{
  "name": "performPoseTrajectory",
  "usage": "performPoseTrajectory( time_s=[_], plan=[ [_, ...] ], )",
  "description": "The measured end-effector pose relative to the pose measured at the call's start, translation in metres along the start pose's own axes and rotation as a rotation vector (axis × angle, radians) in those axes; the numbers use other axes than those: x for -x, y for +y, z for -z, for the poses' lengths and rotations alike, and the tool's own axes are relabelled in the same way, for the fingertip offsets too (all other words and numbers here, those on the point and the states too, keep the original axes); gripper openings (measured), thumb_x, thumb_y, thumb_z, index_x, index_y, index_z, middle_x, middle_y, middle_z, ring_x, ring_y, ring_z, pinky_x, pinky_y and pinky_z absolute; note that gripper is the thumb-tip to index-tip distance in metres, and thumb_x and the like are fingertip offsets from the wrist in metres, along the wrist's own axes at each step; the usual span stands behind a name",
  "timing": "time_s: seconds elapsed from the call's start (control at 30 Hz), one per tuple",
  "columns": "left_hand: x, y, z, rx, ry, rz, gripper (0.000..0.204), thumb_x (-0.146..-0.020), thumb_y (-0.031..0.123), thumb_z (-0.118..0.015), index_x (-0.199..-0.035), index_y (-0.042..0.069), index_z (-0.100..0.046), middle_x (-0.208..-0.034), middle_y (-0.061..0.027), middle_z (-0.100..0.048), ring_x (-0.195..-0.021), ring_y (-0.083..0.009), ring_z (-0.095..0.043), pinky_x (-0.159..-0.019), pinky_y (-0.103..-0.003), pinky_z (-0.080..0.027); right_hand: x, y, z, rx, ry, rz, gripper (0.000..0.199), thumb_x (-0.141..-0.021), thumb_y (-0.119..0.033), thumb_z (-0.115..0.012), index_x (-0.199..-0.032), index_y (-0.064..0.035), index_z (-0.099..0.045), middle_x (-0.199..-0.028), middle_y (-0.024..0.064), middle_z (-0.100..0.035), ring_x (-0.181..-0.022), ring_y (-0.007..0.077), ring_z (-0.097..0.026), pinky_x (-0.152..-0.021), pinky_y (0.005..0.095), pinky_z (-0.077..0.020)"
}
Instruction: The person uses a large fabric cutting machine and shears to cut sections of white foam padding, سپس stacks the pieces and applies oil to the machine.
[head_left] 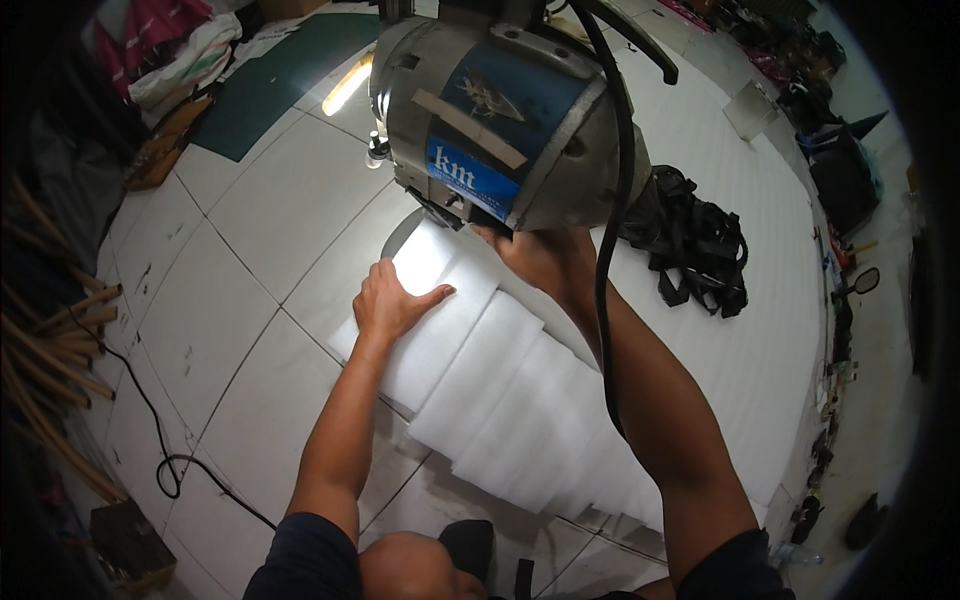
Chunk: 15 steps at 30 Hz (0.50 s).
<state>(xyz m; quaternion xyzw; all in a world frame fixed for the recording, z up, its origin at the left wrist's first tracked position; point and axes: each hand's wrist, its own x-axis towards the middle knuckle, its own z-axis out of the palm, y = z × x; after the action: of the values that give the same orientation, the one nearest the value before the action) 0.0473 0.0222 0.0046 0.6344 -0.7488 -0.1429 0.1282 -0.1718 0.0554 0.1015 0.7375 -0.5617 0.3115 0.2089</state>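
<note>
A large grey electric cutting machine [500, 120] with a blue label fills the upper middle, its lamp [348, 86] lit. Beneath it lies a fanned stack of white foam sheets [490, 380] on the tiled floor. My left hand [388, 302] rests on the stack's far left edge, thumb stretched out to the right, holding nothing. My right hand [545, 262] reaches in under the machine's motor housing. Most of its fingers are hidden there, so its grip does not show. A black cable [606, 270] hangs from the machine across my right forearm.
Black straps [695, 240] lie in a heap on a wide white foam sheet [760, 370] at the right. Cardboard tubes [75, 340] stick out at the left. A thin black cord [170, 470] loops over the tiles. Farther back lies a dark green sheet [265, 85].
</note>
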Motion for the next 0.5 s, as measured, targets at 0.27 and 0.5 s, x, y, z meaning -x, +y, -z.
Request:
performPoseTrajectory(
  time_s=[0.27,0.5],
  plan=[
    [0.004,0.004,0.009,0.022,-0.029,0.003,0.088,-0.062,0.076,-0.073,-0.099,-0.001,-0.052,-0.100,-0.0170,-0.061,-0.098,-0.0322,-0.062,-0.078,-0.043,-0.052,-0.015,-0.012,0.001,-0.026,-0.246,-0.193,0.033,-0.081,-0.039,-0.075,-0.088,-0.0074,-0.070,-0.064,0.0082,-0.065,-0.060,0.0259,-0.068,-0.054,0.0337,-0.0549],
    [0.004,0.002,0.008,0.026,-0.008,-0.015,0.088,-0.063,0.074,-0.074,-0.103,-0.001,-0.052,-0.102,-0.0165,-0.061,-0.101,-0.0312,-0.061,-0.080,-0.043,-0.051,-0.030,0.004,-0.017,-0.137,-0.070,0.159,0.027,-0.093,-0.033,-0.064,-0.103,-0.0083,-0.068,-0.093,0.0059,-0.069,-0.082,0.0190,-0.069,-0.065,0.0333,-0.0568]
  ],
)
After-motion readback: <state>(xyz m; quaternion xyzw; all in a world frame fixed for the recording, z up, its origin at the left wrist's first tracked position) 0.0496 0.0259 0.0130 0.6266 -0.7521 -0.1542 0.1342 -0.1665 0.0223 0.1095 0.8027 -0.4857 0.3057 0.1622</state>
